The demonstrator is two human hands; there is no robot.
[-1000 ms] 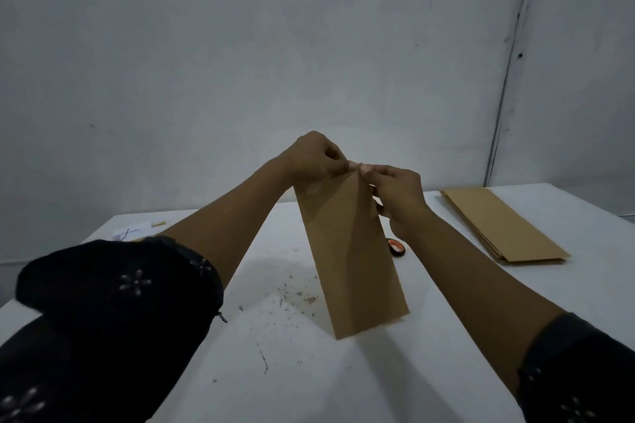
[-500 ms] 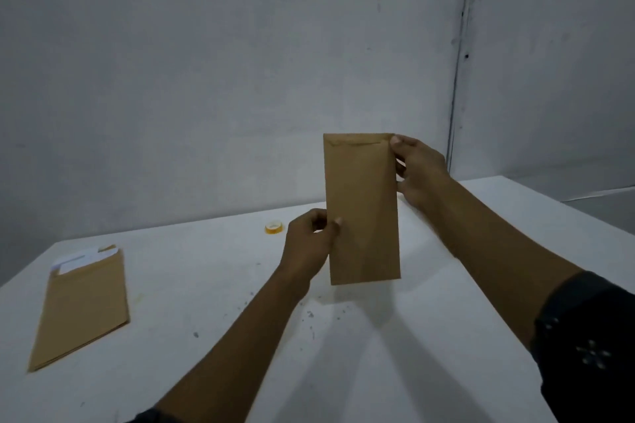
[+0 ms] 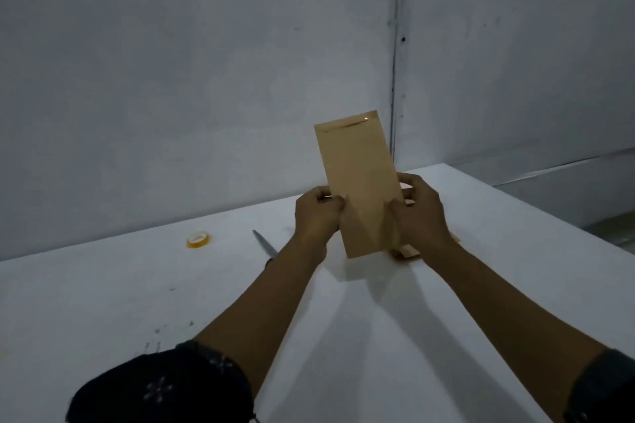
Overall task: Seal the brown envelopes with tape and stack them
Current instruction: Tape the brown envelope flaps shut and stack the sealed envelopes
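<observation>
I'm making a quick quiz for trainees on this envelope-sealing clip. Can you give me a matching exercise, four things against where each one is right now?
Things:
1. brown envelope
2. tape roll
3. scissors
4. stack of envelopes

Places:
A. lying flat on the white table, far left of the hands
B. held upright between the left hand and right hand
C. mostly hidden behind the right hand
D. on the table, partly hidden by the left forearm

Pairs: 1-B, 2-A, 3-D, 4-C
</observation>
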